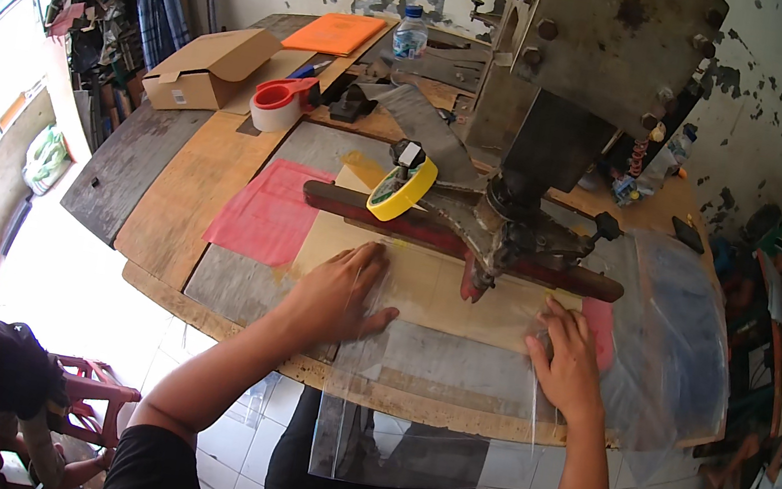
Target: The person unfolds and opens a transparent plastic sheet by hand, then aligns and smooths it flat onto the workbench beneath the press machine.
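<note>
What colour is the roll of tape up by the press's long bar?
The roll of tape is bright yellow, seen best in the head view.

The dark red press bar [346, 204] spans the space just beyond both hands, barring a straight reach inward at its level. Behind its middle rises the press ram [558, 138]; the yellow tape roll [402, 189] obstructs the left part. Between the left hand [331, 294] and right hand [568, 360], a passage lies open above the clear plastic sheet [453, 370]. Farther left, the red tape dispenser [301, 91] and cardboard box [204, 75] stand in the way.
</note>
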`<action>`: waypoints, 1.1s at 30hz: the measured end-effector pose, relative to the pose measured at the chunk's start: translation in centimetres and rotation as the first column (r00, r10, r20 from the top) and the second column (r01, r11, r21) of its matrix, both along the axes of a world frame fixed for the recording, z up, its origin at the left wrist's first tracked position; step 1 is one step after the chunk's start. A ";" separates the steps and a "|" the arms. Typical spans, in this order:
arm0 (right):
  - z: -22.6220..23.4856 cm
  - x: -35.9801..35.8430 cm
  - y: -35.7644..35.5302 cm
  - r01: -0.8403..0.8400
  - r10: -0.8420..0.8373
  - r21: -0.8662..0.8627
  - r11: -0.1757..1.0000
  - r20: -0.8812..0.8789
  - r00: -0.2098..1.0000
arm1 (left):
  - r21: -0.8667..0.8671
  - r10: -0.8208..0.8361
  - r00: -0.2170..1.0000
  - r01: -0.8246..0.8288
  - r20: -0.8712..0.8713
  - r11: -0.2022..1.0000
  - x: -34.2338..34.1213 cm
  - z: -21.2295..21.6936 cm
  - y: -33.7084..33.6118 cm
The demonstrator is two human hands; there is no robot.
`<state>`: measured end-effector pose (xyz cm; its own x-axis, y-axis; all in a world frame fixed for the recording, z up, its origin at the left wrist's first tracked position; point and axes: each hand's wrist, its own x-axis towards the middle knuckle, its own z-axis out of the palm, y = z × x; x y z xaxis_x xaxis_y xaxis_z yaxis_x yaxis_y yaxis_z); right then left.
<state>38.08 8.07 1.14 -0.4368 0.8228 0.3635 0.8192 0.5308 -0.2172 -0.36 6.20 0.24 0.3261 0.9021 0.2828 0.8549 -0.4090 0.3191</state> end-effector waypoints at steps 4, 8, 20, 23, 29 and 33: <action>0.0 0.1 0.2 -0.015 0.015 0.006 1.000 -0.005 1.000 | 0.017 -0.001 1.000 0.001 0.010 1.000 0.0 0.1 0.0; 0.2 0.2 0.3 -0.015 0.015 -0.004 1.000 -0.002 1.000 | -0.011 -0.005 1.000 0.005 0.004 1.000 0.1 0.4 0.2; 0.6 0.6 -0.1 -0.016 0.016 0.007 1.000 -0.007 1.000 | 0.043 -0.033 0.999 0.031 0.034 0.999 0.3 0.8 -0.2; 0.4 0.7 -0.5 -0.025 0.025 0.014 1.000 0.011 1.000 | 0.043 -0.008 0.998 0.005 0.057 0.999 0.2 1.3 -0.7; -0.3 0.9 -4.2 0.022 -0.030 -0.058 0.998 -0.142 0.989 | -0.063 0.021 0.985 -0.010 0.174 0.998 -1.5 0.8 -3.2; -0.8 1.2 -6.7 0.083 -0.090 -0.034 0.996 -0.319 0.943 | 0.047 0.049 0.935 -0.070 0.350 0.996 -2.0 0.0 -6.6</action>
<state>39.33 1.39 0.35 -0.2269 0.8606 0.4559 0.7473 0.4541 -0.4852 -2.36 -0.38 0.20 0.1435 0.8954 0.4216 0.7178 -0.3875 0.5785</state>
